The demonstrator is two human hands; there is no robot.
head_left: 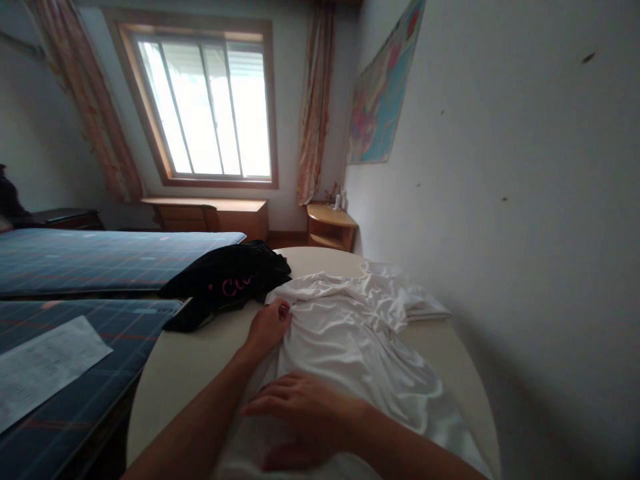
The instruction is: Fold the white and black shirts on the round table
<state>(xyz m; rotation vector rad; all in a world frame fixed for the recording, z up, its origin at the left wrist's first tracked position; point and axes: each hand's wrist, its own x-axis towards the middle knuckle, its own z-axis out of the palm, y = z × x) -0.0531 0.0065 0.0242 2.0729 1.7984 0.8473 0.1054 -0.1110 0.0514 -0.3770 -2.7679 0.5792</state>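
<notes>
A white, satiny garment [345,347] is spread in creases over a round cream table [175,380]. Its far right part is bunched, with gathers running across the middle. My left hand [270,325] is closed at the garment's left edge, thumb and fingers pinching the cloth. Nearer to me, my right hand [300,417] lies across the lower part of the garment, palm down, its fingers stretched to the left and the thumb apart. That hand is slightly blurred. A black cloth item [235,273] with pink lettering is heaped just beyond my left hand.
Two beds with blue plaid covers [115,260] stand at the left, a printed sheet of paper [50,367] on the nearer one. A white wall [525,267] runs close along the right. Beyond the table are a corner shelf [333,215] and a wooden desk [245,208] under the window.
</notes>
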